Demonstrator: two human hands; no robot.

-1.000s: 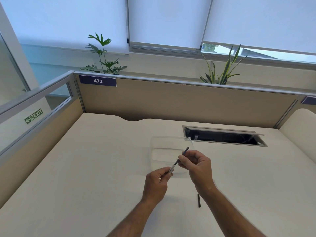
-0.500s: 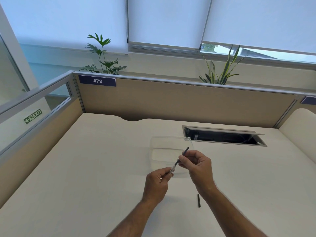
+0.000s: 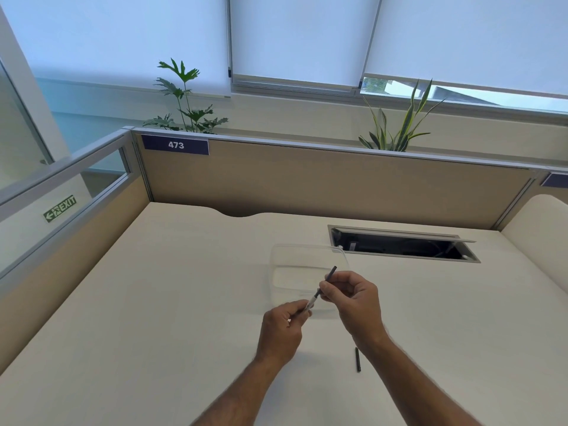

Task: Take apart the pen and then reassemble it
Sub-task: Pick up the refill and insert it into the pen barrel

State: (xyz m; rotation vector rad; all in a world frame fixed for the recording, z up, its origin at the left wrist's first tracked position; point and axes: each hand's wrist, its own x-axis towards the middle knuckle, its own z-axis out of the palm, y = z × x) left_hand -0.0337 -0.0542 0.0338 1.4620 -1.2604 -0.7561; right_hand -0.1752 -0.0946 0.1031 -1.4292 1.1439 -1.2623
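Note:
A slim dark pen (image 3: 330, 274) with a pale section near its lower end is held slanted above the desk, between both hands. My left hand (image 3: 281, 329) pinches the lower, pale end. My right hand (image 3: 353, 299) grips the dark barrel higher up, and the barrel's top end sticks out past the fingers. A small black pen part (image 3: 357, 359), thin and straight, lies on the desk beside my right wrist. How the pen's pieces join under my fingers is hidden.
A clear plastic container (image 3: 295, 256) stands on the cream desk (image 3: 153, 302) just behind my hands. An open cable hatch (image 3: 399, 244) is set into the desk at the back right. Beige partitions close off the back and left sides.

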